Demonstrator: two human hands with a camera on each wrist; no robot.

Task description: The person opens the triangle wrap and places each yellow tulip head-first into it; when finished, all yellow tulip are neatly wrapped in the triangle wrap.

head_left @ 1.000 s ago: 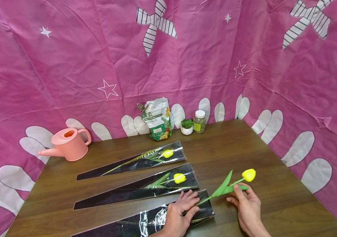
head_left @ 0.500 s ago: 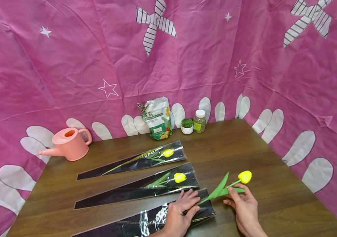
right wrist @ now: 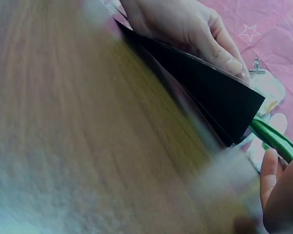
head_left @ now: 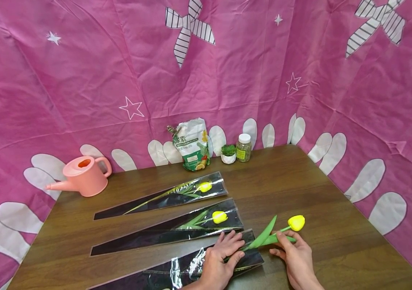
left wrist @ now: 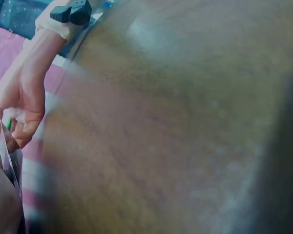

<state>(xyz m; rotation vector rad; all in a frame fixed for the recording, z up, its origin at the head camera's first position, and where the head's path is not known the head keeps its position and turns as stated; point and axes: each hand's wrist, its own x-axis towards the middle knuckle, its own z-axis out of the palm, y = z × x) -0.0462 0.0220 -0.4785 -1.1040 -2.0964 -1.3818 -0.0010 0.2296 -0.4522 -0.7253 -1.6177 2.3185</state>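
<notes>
Near the front edge lies a flower sleeve, clear on top and black underneath. My left hand rests on it near the wide mouth, fingers spread and fairly straight. A yellow artificial tulip has its stem end in that mouth, while its head and green leaves are outside. With thumb and fingers my right hand pinches the tulip below its head. The right wrist view shows the black underside of the sleeve and green tulip leaves entering it. My left hand hides part of the stem.
Two sleeves, a middle one and a far one, each contain a yellow tulip. A pink watering can stands at the left back. Along the back are a white-green pouch, a small potted succulent and a white-capped jar.
My right hand has moved left and slightly toward me with the tulip, and more of the stem has slid into the sleeve. The left hand has stayed in place.
</notes>
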